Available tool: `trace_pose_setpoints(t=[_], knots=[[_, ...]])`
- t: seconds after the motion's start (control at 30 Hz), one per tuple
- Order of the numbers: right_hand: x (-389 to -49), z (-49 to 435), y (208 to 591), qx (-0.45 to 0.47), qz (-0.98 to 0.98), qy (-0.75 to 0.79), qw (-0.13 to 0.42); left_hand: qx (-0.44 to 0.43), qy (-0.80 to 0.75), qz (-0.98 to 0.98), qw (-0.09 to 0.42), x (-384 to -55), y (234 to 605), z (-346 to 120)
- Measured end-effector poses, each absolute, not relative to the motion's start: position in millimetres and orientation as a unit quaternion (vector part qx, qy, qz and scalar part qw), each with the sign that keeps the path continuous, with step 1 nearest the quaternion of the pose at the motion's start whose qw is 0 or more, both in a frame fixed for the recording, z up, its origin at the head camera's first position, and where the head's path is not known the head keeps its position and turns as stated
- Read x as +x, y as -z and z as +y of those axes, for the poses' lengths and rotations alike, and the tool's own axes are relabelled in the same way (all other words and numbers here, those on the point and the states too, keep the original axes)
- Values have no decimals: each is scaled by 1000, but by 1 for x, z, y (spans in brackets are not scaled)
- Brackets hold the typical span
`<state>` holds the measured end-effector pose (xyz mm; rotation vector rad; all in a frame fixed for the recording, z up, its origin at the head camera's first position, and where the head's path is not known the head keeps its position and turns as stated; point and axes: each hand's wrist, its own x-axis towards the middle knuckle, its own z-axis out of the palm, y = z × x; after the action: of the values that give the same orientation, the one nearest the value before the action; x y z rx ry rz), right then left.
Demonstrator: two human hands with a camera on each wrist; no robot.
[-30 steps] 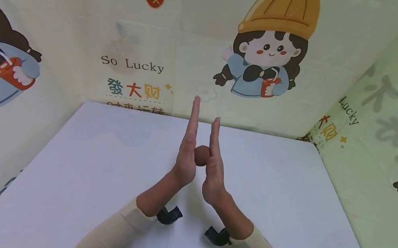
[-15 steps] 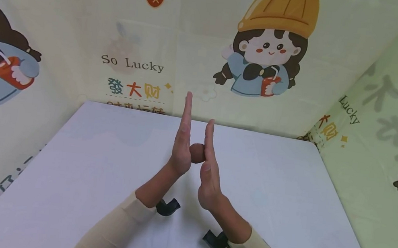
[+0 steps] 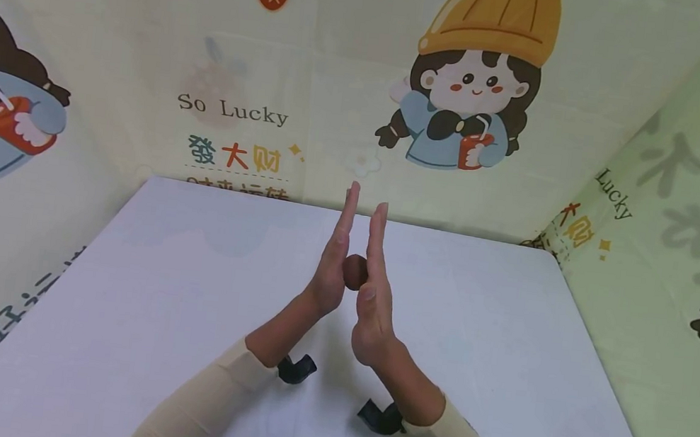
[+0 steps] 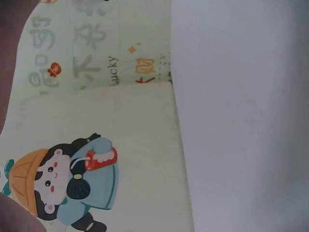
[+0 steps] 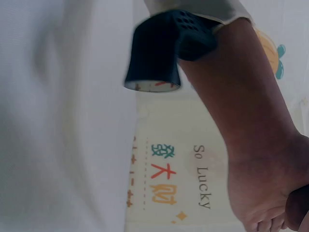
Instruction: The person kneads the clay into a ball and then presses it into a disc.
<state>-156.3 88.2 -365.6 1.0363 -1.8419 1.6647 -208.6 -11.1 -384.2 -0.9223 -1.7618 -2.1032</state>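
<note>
A small brown ball sits between the two palms, held up above the white table. My left hand presses it from the left, fingers straight and pointing away. From the right, my right hand presses against it, its fingers straight too. In the right wrist view the ball shows dark at the right edge, beside the left hand. Only blurred dark parts of a hand show at the left edge of the left wrist view; the ball cannot be made out there.
Black curved wrist mounts stick out inward below both wrists. A pale cloth wall with printed cartoon figures and lettering stands behind the table and on both sides.
Both hands and the ball shifted left, then came back right. The left hand now reaches less far forward, and its fingertips are closer to the right hand's. The ball stays between the palms.
</note>
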Motion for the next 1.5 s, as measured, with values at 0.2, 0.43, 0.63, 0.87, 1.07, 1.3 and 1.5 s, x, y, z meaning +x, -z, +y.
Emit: trace_pose_setpoints(t=[0.2, 0.43, 0.63, 0.87, 1.07, 1.3, 1.5], knots=[[-159, 90, 356, 372, -666, -603, 237, -325, 720, -606, 97, -204, 391, -5], [-165, 94, 354, 359, -669, -600, 251, -334, 701, -621, 109, -199, 395, -2], [-169, 99, 351, 354, -669, -602, 256, -336, 696, -626, 105, -191, 399, 1], [-173, 105, 349, 353, -665, -603, 264, -345, 699, -618, 101, -181, 396, 5], [-178, 111, 354, 349, -659, -615, 256, -357, 700, -610, 102, -171, 391, 8], [-182, 113, 360, 345, -653, -630, 238, -368, 698, -602, 122, -164, 381, 11], [-182, 112, 362, 352, -655, -621, 247, -371, 686, -607, 151, -163, 373, 9]])
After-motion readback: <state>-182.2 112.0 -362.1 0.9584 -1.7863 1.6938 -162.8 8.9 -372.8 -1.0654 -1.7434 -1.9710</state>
